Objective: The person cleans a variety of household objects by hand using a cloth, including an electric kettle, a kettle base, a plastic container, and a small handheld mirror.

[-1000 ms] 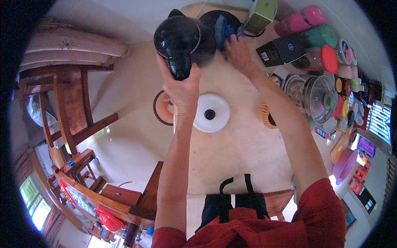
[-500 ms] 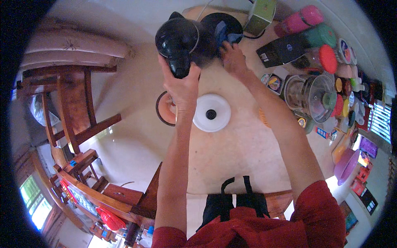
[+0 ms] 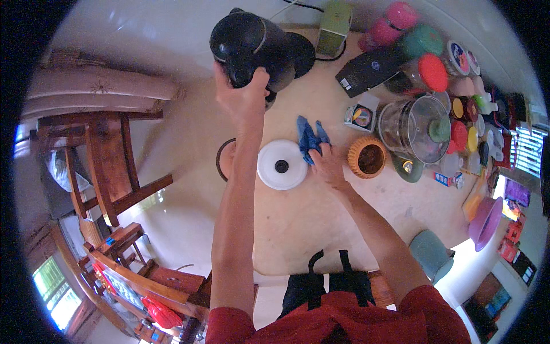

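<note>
My left hand (image 3: 243,100) is closed around the handle of a black electric kettle (image 3: 272,49) at the far side of the table. Behind the kettle, its round black base (image 3: 303,54) shows only in part. My right hand (image 3: 328,166) grips a crumpled blue cloth (image 3: 309,137), which touches the tabletop just right of a round white lid (image 3: 281,165) with a black knob. Partly covered by my left forearm, an orange-brown bowl (image 3: 227,159) with a dark rim sits left of the lid. An orange ribbed pot (image 3: 356,155) stands to the right of my right hand.
A green box-shaped device (image 3: 333,31) with a cable stands at the back. Along the right are a black box (image 3: 366,71), pink bottle (image 3: 395,20), red-lidded jar (image 3: 432,71), glass-lidded pot (image 3: 415,129) and several small containers. Wooden chairs (image 3: 106,155) stand left; a teal stool (image 3: 431,255) stands right.
My right hand has drawn the blue cloth from the black base back toward me, beside the white lid. The kettle in my left hand has tilted and shifted. The ribbed pot has come into view.
</note>
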The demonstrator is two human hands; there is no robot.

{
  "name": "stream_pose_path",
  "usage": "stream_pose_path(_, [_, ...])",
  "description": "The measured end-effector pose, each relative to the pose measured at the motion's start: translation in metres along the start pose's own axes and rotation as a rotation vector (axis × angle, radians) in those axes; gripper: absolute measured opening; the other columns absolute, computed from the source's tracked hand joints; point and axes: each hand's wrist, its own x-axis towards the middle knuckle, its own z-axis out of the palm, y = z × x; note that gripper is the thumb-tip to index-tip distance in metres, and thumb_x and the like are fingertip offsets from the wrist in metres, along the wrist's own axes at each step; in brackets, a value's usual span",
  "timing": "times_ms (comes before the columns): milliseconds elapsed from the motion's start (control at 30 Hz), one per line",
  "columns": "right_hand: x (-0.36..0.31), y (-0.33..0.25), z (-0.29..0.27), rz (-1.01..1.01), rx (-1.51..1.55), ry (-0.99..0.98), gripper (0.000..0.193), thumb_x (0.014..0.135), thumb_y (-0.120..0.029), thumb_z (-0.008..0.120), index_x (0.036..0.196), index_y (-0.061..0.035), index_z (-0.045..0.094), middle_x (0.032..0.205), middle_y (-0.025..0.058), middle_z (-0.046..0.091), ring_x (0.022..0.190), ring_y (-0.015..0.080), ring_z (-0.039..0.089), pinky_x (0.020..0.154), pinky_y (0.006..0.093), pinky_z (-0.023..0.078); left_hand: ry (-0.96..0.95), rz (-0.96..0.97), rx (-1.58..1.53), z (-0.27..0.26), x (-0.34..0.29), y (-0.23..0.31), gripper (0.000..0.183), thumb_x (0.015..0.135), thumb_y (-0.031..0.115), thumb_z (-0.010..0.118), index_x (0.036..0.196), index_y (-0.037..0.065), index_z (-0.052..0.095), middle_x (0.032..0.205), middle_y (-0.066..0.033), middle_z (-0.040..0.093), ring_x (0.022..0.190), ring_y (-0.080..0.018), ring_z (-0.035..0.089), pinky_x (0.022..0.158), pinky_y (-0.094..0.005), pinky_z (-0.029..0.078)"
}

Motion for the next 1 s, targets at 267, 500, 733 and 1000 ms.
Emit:
stream_pose_path(267, [0.008,-0.001,-0.001,0.042,0.078,-0.065,0.035,0.060,-0.010,0.068,0.092,-0.0141,0.055,0.094,0.0118,0.045,0.085,0.0335,0.047,0.068,0.0435,0.044,-0.054,0.134,0.071,0.042,0.018,-0.026,0.060,0.061,0.009,0.065,0.117,-0.001,0.047,0.084,-0.0101,0.061,0.066,-0.0178,0.058,0.062,-0.0291,0.048])
stream_pose_path(500, [0.008,-0.001,-0.006,0.053,0.078,-0.054,0.036,0.061,-0.011,0.069,0.095,-0.0140,0.055,0.096,0.0133,0.046,0.088,0.0338,0.047,0.072,0.0431,0.044,-0.081,0.186,0.060,0.056,0.028,-0.037,0.061,0.058,0.009,0.066,0.115,-0.002,0.048,0.094,-0.0125,0.060,0.082,-0.0207,0.058,0.078,-0.0303,0.045])
stream_pose_path(733, [0.010,-0.001,-0.005,0.021,0.069,0.000,0.031,0.065,-0.011,0.065,0.094,-0.0136,0.056,0.095,0.0135,0.047,0.086,0.0337,0.047,0.072,0.0440,0.043,-0.088,0.187,0.242,0.064,0.029,-0.034,0.052,0.058,0.011,0.066,0.106,-0.002,0.050,0.090,-0.0124,0.059,0.081,-0.0230,0.057,0.077,-0.0326,0.045])
stream_pose_path(1000, [0.008,-0.004,-0.007,0.054,0.094,-0.022,0.033,0.065,-0.008,0.065,0.095,-0.0127,0.054,0.095,0.0134,0.045,0.087,0.0338,0.047,0.072,0.0431,0.044,-0.160,0.100,0.111,0.054,0.023,-0.039,0.055,0.064,0.011,0.067,0.114,0.002,0.046,0.086,-0.0097,0.058,0.056,-0.0174,0.056,0.051,-0.0272,0.046])
